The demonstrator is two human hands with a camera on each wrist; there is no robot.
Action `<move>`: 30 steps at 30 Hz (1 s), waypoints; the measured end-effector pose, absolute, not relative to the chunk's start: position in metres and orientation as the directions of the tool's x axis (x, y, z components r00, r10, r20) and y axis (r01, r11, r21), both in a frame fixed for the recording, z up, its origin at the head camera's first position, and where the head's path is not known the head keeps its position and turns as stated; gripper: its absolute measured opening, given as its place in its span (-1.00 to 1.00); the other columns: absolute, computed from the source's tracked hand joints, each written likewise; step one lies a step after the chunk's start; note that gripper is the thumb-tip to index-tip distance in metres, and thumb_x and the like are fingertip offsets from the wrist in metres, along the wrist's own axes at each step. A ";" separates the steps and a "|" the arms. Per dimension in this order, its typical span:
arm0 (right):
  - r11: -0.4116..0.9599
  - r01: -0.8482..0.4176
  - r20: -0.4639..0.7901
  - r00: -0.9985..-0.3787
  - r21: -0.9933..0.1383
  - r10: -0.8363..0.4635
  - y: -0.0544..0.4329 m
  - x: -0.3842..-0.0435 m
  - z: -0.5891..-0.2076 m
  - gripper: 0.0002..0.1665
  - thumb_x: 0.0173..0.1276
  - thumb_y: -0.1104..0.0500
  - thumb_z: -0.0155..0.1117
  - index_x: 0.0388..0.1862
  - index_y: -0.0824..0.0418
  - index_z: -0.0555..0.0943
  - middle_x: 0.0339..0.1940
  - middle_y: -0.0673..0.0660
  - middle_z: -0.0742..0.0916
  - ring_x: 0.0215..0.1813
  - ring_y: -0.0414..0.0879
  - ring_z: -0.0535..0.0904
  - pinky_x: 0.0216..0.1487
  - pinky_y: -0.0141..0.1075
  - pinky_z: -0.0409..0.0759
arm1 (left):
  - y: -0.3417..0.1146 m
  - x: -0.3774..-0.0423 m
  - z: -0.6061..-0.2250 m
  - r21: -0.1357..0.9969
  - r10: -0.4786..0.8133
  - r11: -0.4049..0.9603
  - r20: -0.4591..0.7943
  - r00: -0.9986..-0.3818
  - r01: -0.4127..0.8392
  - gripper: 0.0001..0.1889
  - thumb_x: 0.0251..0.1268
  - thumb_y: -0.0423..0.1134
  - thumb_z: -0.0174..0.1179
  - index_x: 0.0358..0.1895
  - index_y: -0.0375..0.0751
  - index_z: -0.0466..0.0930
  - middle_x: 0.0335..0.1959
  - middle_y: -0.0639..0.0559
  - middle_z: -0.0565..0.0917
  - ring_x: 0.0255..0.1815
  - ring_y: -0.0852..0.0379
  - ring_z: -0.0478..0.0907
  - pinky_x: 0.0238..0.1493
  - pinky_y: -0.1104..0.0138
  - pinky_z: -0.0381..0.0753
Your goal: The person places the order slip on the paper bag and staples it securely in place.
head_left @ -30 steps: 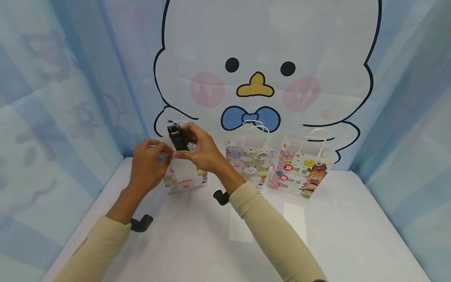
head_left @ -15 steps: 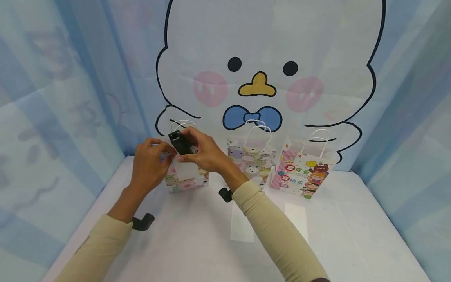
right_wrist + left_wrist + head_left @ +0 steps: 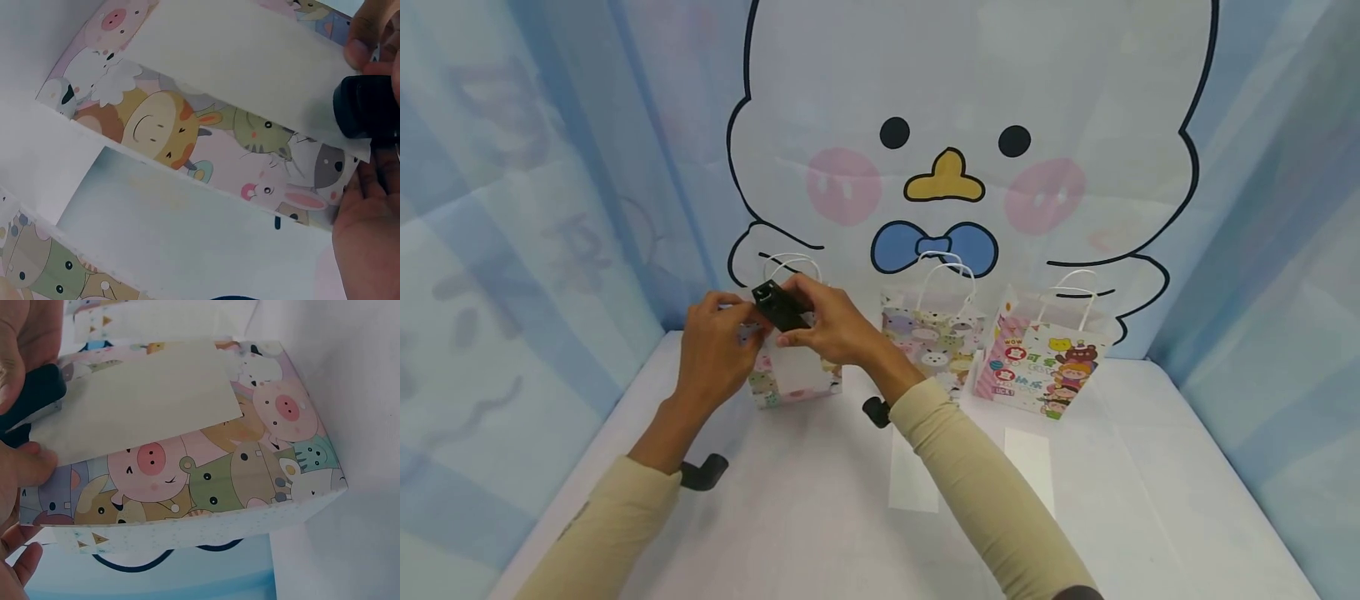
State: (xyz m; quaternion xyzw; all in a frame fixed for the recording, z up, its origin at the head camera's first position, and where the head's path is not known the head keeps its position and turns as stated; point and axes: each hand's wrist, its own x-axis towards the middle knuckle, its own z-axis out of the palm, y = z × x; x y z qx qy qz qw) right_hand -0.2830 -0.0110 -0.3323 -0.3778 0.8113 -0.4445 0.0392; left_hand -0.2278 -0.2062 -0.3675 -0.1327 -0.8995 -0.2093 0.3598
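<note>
Gripped in my right hand (image 3: 831, 321) is a black stapler (image 3: 778, 307), its front end at the top edge of a white paper slip (image 3: 137, 403). That slip lies flat against the side of a paper gift bag (image 3: 215, 481) printed with cartoon animals. My left hand (image 3: 718, 346) pinches the slip and the bag's upper edge between thumb and fingers, just beside the stapler. In the right wrist view the stapler (image 3: 365, 106) overlaps the slip's edge; whether its jaws are pressed together cannot be seen. White rope handles rise behind both hands.
An animal-print gift bag (image 3: 932, 354) and a pink-sided gift bag (image 3: 1045, 367) stand to the right. Two white paper slips (image 3: 913, 479) (image 3: 1030, 467) lie on the white table (image 3: 820, 517). A printed cloth backdrop (image 3: 955, 83) hangs behind.
The stapler has tilted over to the left and its front end has come closer to the left fingers. The left hand keeps its hold at the bag's edge.
</note>
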 end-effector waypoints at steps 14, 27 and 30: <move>0.418 -0.590 0.379 -0.788 -0.690 -0.485 -0.021 -0.266 -0.339 -0.40 0.31 0.17 0.59 0.27 0.11 0.55 0.17 0.09 0.78 0.18 -0.04 0.73 0.30 -0.18 0.68 | -0.205 -0.228 -0.369 0.283 0.097 0.866 0.714 -0.694 0.412 -0.83 0.22 -0.43 0.51 -0.14 -0.35 0.81 -0.27 -0.24 0.84 0.12 -0.26 0.60 0.10 -0.19 0.52; 0.268 -0.553 0.368 -0.775 -0.789 -0.514 -0.012 -0.273 -0.336 -0.25 0.34 0.19 0.57 0.43 0.09 0.42 0.33 0.12 0.70 0.35 -0.02 0.67 0.42 -0.20 0.62 | -0.205 -0.226 -0.367 0.312 0.071 0.864 0.704 -0.707 0.396 -0.91 0.25 -0.46 0.48 -0.21 -0.33 0.81 -0.31 -0.20 0.83 0.10 -0.24 0.60 0.15 -0.22 0.53; 0.152 -0.525 0.407 -0.785 -0.838 -0.467 -0.006 -0.274 -0.334 -0.28 0.35 0.24 0.54 0.41 0.14 0.43 0.28 0.17 0.71 0.33 -0.01 0.67 0.46 -0.24 0.58 | -0.204 -0.226 -0.368 0.332 0.063 0.852 0.701 -0.710 0.404 -0.91 0.23 -0.48 0.49 -0.23 -0.32 0.81 -0.31 -0.19 0.83 0.10 -0.23 0.58 0.18 -0.22 0.51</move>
